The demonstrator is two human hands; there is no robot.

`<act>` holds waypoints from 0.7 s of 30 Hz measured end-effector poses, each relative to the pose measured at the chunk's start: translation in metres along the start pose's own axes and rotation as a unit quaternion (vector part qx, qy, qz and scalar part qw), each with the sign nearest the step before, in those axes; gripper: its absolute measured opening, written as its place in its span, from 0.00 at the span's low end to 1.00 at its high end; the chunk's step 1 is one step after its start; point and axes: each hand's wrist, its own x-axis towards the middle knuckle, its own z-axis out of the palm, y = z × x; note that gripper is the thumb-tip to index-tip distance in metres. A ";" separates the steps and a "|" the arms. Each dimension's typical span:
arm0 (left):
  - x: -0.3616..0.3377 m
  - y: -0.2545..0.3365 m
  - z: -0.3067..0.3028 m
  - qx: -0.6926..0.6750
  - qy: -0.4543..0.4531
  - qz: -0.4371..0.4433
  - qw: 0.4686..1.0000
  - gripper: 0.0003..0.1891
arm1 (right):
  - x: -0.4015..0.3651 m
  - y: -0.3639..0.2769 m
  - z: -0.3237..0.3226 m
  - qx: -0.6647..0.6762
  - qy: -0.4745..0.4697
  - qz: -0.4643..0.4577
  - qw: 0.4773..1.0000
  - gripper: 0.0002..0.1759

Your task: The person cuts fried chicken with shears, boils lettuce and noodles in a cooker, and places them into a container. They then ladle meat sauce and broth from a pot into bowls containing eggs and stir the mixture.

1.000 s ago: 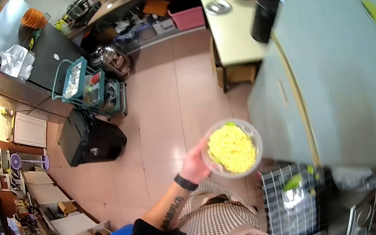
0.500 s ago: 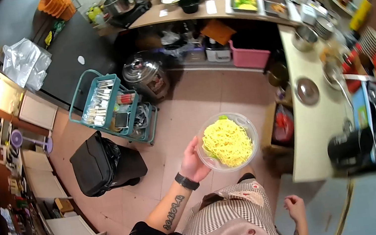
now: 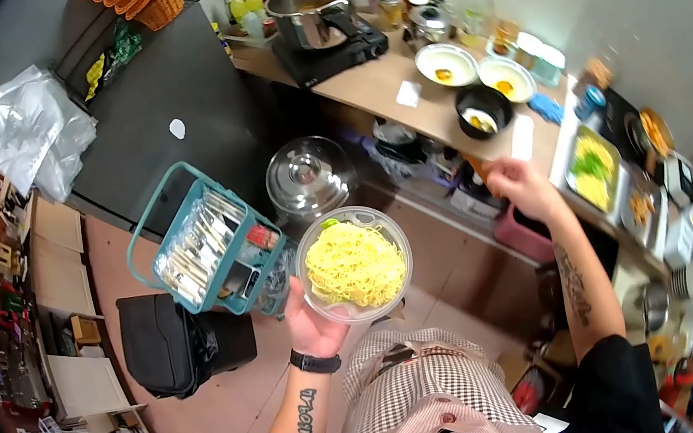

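My left hand (image 3: 317,321) holds a clear round plastic bowl (image 3: 358,313) from its left side and underneath. Yellow noodles (image 3: 357,263) fill it, with a bit of green at the upper edge. Stretched forward, my right hand (image 3: 524,188) is loosely closed, its fingers curled with nothing visible in them. It appears in front of the counter's near edge, below a black bowl (image 3: 464,95) and a white slip (image 3: 522,137). Two white bowls (image 3: 442,53) with something yellow-brown inside stand behind the black one.
A large steel pot (image 3: 314,13) sits on a portable stove (image 3: 310,63). Right along the counter is a tray of yellow and green food (image 3: 594,163). A teal cart (image 3: 231,269), a lidded metal container (image 3: 306,172) and a black bin (image 3: 167,345) stand at the left.
The view has turned right and come closer to the counter with the pot. My right hand has risen from beside my body and reached forward. My left hand still holds the noodle bowl.
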 end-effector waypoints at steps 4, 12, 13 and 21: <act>0.115 0.041 -0.003 -0.030 0.015 0.036 0.999 0.40 | 0.198 -0.047 -0.008 0.126 0.032 -0.060 0.990 0.27; 0.281 0.103 0.025 -0.063 0.083 0.131 0.986 0.39 | 0.537 -0.092 -0.012 0.315 0.061 -0.005 0.947 0.32; 0.306 0.113 0.024 -0.068 0.083 0.133 0.985 0.39 | 0.585 -0.084 -0.018 0.320 0.011 -0.004 0.947 0.25; 0.426 0.144 0.050 -0.117 0.143 0.196 0.963 0.39 | 0.645 -0.175 0.011 -0.158 -0.149 -0.281 0.935 0.13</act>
